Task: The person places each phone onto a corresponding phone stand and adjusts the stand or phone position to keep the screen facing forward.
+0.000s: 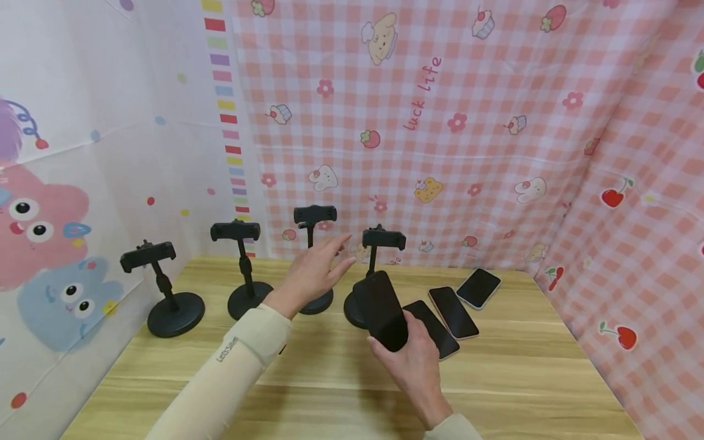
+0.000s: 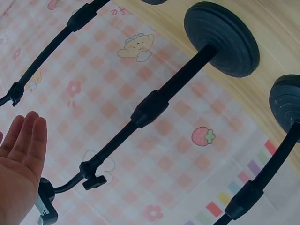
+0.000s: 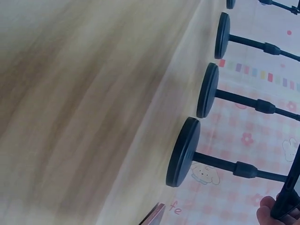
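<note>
My right hand (image 1: 412, 370) grips the lower end of a black smartphone (image 1: 379, 308), tilted above the table in front of the rightmost phone stand (image 1: 384, 238). In the right wrist view, fingertips (image 3: 266, 212) show against the dark phone edge (image 3: 287, 192) at the lower right. My left hand (image 1: 312, 276) reaches forward with fingers extended, holding nothing. It passes in front of another black phone stand (image 1: 316, 215), hiding part of its pole. In the left wrist view the left hand's straight fingers (image 2: 35, 145) stand near that stand's clamp (image 2: 47, 206).
Two more black stands (image 1: 235, 231) (image 1: 170, 315) with round bases stand at left on the wooden table (image 1: 308, 397). Right of the held phone lie three smartphones (image 1: 431, 330) (image 1: 454, 311) (image 1: 480, 288). Printed cloth (image 1: 484, 159) hangs behind and at both sides.
</note>
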A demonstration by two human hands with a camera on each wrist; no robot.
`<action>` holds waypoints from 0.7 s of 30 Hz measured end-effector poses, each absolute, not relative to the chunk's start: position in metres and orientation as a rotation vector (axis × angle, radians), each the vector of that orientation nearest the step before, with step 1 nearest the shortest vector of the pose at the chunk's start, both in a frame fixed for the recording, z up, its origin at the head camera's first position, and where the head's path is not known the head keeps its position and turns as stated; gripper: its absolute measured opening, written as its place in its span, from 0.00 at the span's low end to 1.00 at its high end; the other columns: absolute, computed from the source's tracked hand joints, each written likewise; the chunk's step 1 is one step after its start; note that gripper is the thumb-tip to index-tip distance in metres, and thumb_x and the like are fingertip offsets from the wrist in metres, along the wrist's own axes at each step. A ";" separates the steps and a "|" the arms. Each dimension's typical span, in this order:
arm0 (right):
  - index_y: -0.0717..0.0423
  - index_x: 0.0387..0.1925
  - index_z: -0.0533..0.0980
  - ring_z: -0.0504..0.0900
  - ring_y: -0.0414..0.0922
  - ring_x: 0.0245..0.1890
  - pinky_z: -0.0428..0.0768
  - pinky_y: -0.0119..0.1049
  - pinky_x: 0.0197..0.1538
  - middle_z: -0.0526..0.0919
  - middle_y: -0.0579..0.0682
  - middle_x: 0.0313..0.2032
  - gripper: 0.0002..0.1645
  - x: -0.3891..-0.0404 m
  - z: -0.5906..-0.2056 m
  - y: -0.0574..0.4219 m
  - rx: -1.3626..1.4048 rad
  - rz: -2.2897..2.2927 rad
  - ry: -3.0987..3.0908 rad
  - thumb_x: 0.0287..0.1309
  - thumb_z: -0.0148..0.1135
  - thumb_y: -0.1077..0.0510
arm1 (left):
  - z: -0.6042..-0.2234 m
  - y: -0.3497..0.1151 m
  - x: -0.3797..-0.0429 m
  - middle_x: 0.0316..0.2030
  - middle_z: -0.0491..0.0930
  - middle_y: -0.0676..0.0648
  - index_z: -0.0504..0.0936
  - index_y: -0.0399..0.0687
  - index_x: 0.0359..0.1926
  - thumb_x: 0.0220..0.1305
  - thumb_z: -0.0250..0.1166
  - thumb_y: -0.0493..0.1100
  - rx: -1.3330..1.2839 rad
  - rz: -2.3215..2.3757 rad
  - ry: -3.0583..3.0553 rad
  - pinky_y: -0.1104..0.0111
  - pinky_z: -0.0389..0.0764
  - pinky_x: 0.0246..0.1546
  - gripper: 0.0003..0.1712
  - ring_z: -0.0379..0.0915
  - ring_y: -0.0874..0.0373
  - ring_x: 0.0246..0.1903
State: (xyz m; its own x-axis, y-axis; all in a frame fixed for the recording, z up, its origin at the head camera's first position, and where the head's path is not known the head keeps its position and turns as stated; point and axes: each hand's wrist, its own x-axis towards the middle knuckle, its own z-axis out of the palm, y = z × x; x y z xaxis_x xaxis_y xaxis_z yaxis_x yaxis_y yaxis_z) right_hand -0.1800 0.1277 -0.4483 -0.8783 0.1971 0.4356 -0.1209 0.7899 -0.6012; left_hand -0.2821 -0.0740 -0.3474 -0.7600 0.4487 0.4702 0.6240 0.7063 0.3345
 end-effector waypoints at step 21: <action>0.63 0.52 0.74 0.79 0.51 0.35 0.81 0.50 0.35 0.82 0.58 0.40 0.46 -0.181 -0.423 0.121 0.048 0.923 -2.260 0.35 0.76 0.39 | -0.336 -0.061 -0.282 0.50 0.80 0.43 0.60 0.52 0.71 0.67 0.59 0.50 -0.932 -0.730 -2.458 0.55 0.83 0.43 0.34 0.78 0.55 0.46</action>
